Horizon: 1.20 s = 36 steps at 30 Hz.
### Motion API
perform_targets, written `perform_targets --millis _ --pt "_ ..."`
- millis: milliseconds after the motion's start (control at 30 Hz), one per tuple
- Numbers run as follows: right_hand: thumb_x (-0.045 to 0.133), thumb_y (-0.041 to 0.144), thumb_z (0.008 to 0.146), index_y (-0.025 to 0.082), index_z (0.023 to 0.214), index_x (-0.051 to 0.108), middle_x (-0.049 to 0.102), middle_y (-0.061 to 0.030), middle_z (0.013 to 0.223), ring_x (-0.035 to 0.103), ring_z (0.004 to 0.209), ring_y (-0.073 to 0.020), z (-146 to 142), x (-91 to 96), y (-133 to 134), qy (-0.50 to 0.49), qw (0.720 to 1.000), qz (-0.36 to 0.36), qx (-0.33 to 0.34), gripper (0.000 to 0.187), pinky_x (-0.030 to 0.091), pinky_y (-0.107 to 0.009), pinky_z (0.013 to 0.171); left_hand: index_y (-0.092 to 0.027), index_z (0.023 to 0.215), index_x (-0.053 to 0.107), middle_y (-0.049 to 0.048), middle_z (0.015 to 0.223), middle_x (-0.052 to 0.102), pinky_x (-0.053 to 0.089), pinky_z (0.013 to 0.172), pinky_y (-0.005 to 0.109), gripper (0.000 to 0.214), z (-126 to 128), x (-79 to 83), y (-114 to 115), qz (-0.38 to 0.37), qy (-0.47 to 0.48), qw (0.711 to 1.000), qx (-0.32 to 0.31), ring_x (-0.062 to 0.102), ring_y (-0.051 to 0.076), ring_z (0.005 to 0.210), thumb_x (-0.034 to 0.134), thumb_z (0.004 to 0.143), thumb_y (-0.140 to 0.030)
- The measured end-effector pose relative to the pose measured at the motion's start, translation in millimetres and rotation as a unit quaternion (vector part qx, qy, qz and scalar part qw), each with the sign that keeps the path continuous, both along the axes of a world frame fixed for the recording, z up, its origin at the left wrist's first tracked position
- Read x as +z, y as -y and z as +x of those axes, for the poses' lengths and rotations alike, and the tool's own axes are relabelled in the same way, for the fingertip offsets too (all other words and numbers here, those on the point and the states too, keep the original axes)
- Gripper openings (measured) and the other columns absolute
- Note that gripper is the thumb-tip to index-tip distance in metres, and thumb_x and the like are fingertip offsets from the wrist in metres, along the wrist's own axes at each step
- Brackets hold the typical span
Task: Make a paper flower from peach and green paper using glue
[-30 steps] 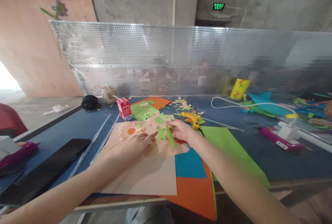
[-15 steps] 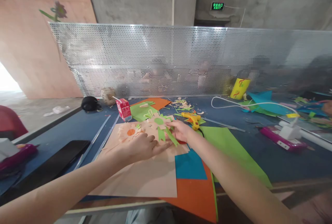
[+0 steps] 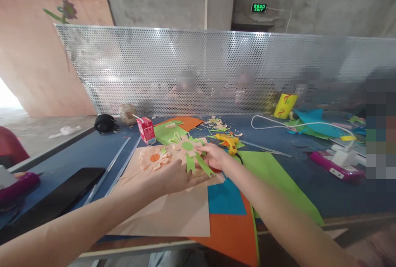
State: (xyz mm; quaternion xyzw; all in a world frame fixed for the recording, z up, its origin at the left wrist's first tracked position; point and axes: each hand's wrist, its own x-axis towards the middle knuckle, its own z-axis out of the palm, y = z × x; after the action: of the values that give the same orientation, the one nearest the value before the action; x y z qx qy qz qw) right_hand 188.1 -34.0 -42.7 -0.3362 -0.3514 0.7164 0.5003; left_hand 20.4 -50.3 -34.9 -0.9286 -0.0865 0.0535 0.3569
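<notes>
Nearest, below the fingers, flat matte card sheets overlapped on the blue table [image 3: 93, 151]: an orange sheet [image 3: 232, 234], a blue square [image 3: 225, 199] and a broad peach sheet [image 3: 173, 213], seemingly spread as a working surface. Above the peach sheet the left hand [image 3: 173, 176] lay with fingers stretched under the green strips [image 3: 202, 164], likely to keep the limp paper from drooping. Whether its thumb pressed down could not be told. The paper flower [image 3: 187, 148], with fringed peach petals around a green disc, was lifted between both hands. The right hand [image 3: 216, 156] pinched its far-right edge with closed fingers, apparently steadying it. Just left of the fingers lay an orange-centred flower [image 3: 154, 158]. Beyond them were a yellow glue gun [image 3: 228, 140], a red carton [image 3: 146, 129] and a perforated metal screen [image 3: 185, 69].
</notes>
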Motion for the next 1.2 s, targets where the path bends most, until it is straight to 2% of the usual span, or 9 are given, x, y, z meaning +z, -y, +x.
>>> perform_targets --millis 100,200,333,500,667,833,900,1000,1200 --pt "0.049 0.002 0.071 0.013 0.070 0.054 0.058 0.0017 0.054 0.057 0.049 -0.0108 -0.6 0.2 0.6 0.003 1.000 0.000 -0.006 0.011 0.051 -0.032 0.058 -0.032 0.131 0.014 0.0057 0.066 0.060 0.032 0.041 0.027 0.067 0.6 -3.7 -2.5 0.010 0.013 1.000 0.007 0.052 0.017 0.045 0.032 0.073 -0.002" --pt "0.049 0.002 0.071 0.012 0.068 0.053 0.058 0.0014 0.052 0.057 0.047 -0.0113 -1.2 0.3 0.8 0.008 1.000 -0.001 -0.010 0.011 0.051 -0.032 0.056 -0.032 0.130 0.019 0.0080 0.075 0.062 0.033 0.042 0.028 0.067 0.4 -3.5 -3.0 0.015 0.013 1.000 0.006 0.053 0.017 0.046 0.033 0.072 -0.002" --pt "0.050 0.002 0.070 0.011 0.066 0.055 0.059 -0.0001 0.053 0.056 0.048 -0.0102 -2.2 -0.6 -0.5 0.015 1.000 0.004 -0.021 0.011 0.050 -0.025 0.053 -0.033 0.127 0.026 0.0073 0.078 0.062 0.032 0.040 0.025 0.061 -0.6 -0.7 -4.7 0.000 0.015 1.000 0.001 0.052 0.015 0.046 0.034 0.074 -0.005" --pt "0.054 0.001 0.066 0.013 0.063 0.056 0.059 0.0007 0.053 0.055 0.048 -0.0086 -3.9 -0.4 -1.3 0.034 0.998 -0.001 -0.044 0.012 0.047 -0.020 0.051 -0.032 0.130 0.017 0.0061 0.073 0.060 0.032 0.039 0.024 0.064 -5.4 -3.9 -13.5 -0.001 0.044 0.999 -0.012 0.050 0.013 0.043 0.029 0.075 -0.003" --pt "0.053 0.002 0.065 0.013 0.064 0.056 0.058 0.0007 0.053 0.056 0.048 -0.0098 -5.3 3.3 2.7 0.053 0.997 -0.005 -0.046 0.012 0.048 -0.021 0.049 -0.028 0.132 0.010 0.0046 0.068 0.058 0.037 0.045 0.025 0.067 -14.0 -9.6 -22.6 -0.020 0.058 0.998 -0.004 0.049 0.012 0.044 0.029 0.075 -0.001" --pt "0.054 0.003 0.065 0.015 0.074 0.053 0.059 0.0008 0.060 0.055 0.049 -0.0104 -4.8 3.8 4.7 0.049 0.998 -0.003 -0.024 0.015 0.051 -0.030 0.053 -0.017 0.133 0.010 0.0071 0.067 0.059 0.041 0.052 0.030 0.053 -22.0 -2.4 -17.1 -0.025 0.070 0.997 0.008 0.054 0.019 0.058 0.027 0.083 -0.011" --pt "0.053 0.003 0.065 0.016 0.076 0.053 0.060 0.0003 0.064 0.057 0.053 -0.0110 -4.0 3.1 4.4 0.049 0.999 0.000 -0.013 0.017 0.051 -0.036 0.058 -0.016 0.132 0.012 0.0083 0.073 0.059 0.042 0.056 0.030 0.051 -27.4 1.9 -13.4 -0.052 0.097 0.993 0.040 0.056 0.019 0.063 0.028 0.084 -0.017" --pt "0.050 0.002 0.068 0.016 0.076 0.053 0.060 0.0002 0.063 0.057 0.054 -0.0116 -2.3 1.9 2.9 0.043 0.999 -0.003 -0.006 0.016 0.051 -0.040 0.061 -0.019 0.132 0.013 0.0068 0.079 0.058 0.041 0.060 0.027 0.055 -38.7 8.1 -11.5 -0.122 0.141 0.977 0.102 0.057 0.017 0.068 0.030 0.081 -0.011" --pt "0.046 0.004 0.073 0.013 0.071 0.053 0.058 -0.0005 0.058 0.056 0.051 -0.0104 1.2 -0.1 -1.6 0.015 0.999 -0.030 0.010 0.011 0.051 -0.033 0.062 -0.019 0.132 -0.003 0.0017 0.084 0.058 0.041 0.064 0.023 0.068 -51.9 13.8 -14.4 -0.321 0.245 0.904 0.140 0.055 0.012 0.069 0.037 0.078 -0.015"
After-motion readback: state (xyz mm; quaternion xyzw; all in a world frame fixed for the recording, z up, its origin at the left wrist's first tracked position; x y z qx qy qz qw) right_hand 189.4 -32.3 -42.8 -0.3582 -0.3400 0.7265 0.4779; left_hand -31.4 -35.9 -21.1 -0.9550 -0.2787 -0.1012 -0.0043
